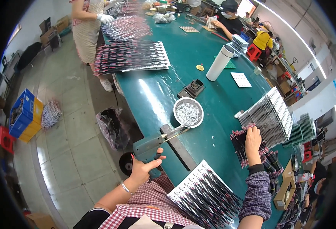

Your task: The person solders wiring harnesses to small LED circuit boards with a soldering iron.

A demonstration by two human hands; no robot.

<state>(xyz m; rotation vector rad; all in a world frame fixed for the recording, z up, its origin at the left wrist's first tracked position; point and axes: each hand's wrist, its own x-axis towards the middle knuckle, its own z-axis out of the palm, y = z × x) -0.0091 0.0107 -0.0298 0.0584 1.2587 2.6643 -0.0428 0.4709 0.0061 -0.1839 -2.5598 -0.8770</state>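
Note:
My left hand (140, 171) is wrapped around the grip of a teal soldering gun (146, 148). The gun's metal tip reaches toward a white bowl (175, 110) that holds silvery flakes. Over at the right, my right hand (253, 142) has its fingers closed on black wires (239, 148) with pink ends, part of a bundle lying on the table. Its fingertips partly hide the wires. Close to my lap lies a white panel (187, 182) with many similar black wires laid across it in rows.
A stack of white panels (271, 114) stands beyond my right hand. On the green table (152, 103) are a dark metal stand (191, 89), a white flask (219, 64) and wire-covered panels (133, 55). A gloved co-worker (88, 30) stands at the far left; others sit farther back.

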